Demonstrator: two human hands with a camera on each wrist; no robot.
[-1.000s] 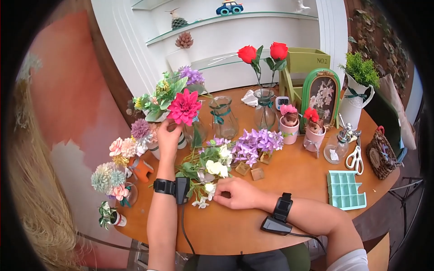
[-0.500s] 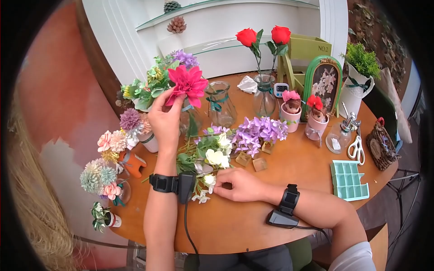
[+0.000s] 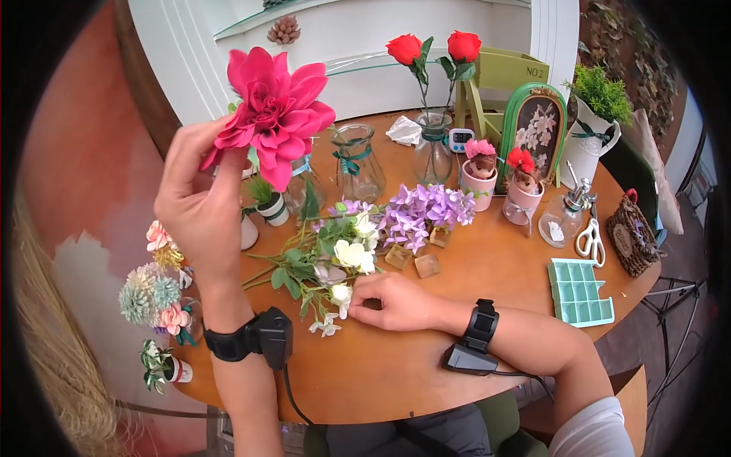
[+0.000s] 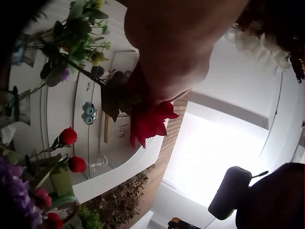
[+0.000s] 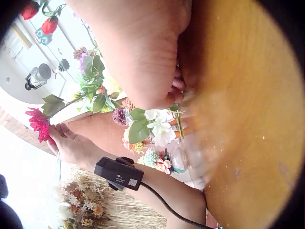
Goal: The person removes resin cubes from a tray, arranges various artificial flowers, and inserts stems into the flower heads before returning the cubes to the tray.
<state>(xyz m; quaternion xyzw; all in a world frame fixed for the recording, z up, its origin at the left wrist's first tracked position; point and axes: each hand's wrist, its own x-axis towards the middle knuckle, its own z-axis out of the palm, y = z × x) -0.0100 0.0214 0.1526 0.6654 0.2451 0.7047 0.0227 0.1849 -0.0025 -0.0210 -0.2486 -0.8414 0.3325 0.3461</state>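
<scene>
My left hand is raised at the left and pinches a magenta artificial dahlia by its bloom. In the right wrist view a leafy stem runs from behind this dahlia. The left wrist view shows the bloom dark beneath the hand. My right hand rests on the table, fingers loosely curled, right beside a bunch of white flowers lying there. Purple blossoms lie just behind. Glass vases with teal ribbons stand beyond them.
Two red roses rise from a glass vase. Amber cubes lie near the right hand. Pink doll pots, white scissors, a spray bottle and a teal compartment tray are at the right. Potted flowers line the left edge.
My left hand has lifted the magenta dahlia up, leftward and closer to the head camera. The view has shifted slightly; the right hand stays resting beside the white flowers.
</scene>
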